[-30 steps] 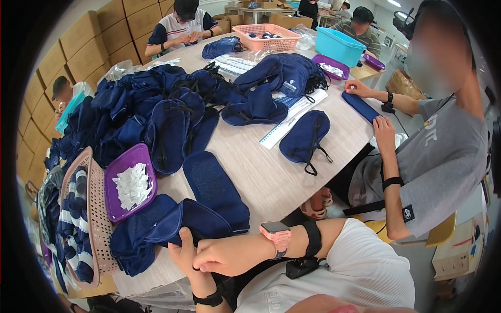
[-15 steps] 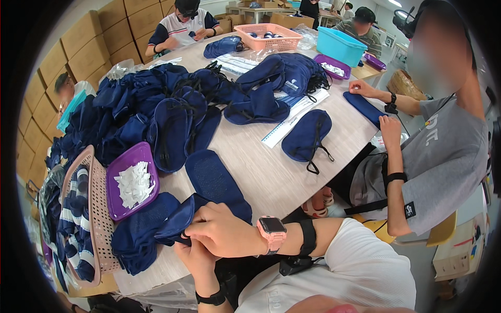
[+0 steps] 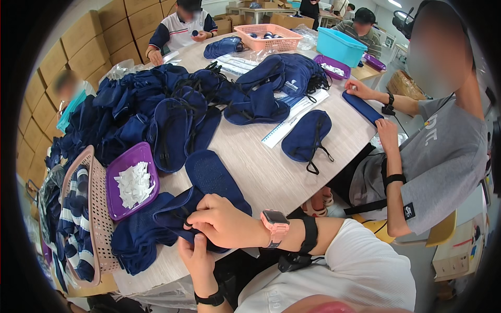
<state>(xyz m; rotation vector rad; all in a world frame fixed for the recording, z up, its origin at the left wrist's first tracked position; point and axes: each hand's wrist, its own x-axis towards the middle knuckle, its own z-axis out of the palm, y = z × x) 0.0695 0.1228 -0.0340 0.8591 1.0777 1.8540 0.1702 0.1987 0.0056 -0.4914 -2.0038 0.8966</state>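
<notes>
Both hands have pulled the navy fabric piece (image 3: 180, 214) in closer to the table edge since half a second ago; it was spread a bit wider then, now it's bunched between them. Right hand (image 3: 222, 224) lies across the top of it, fingers curled and pinched on the cloth near a thin black strap. Left hand (image 3: 197, 254) comes up from below, thumb and fingers closed on the lower edge of the same piece (exact grip under the right hand is hidden).

Piece itself: dark navy, soft, padded-looking, rounded ends like a sleep mask, folded over on itself. It sits at the near edge of the wooden table (image 3: 271, 172), on top of a small stack of the same navy pieces (image 3: 135, 240).

Just left of it: purple tray (image 3: 130, 177) with small white slips. Further left, pink basket (image 3: 91, 219) holding navy-and-white striped items. One flat navy piece (image 3: 211, 175) lies just beyond the hands.

Big heap of navy pieces (image 3: 156, 109) fills the far left of the table. Pink watch (image 3: 275, 225) on the right wrist. A person in a grey shirt (image 3: 443, 156) sits to the right, hands on another navy piece (image 3: 362, 107).
</notes>
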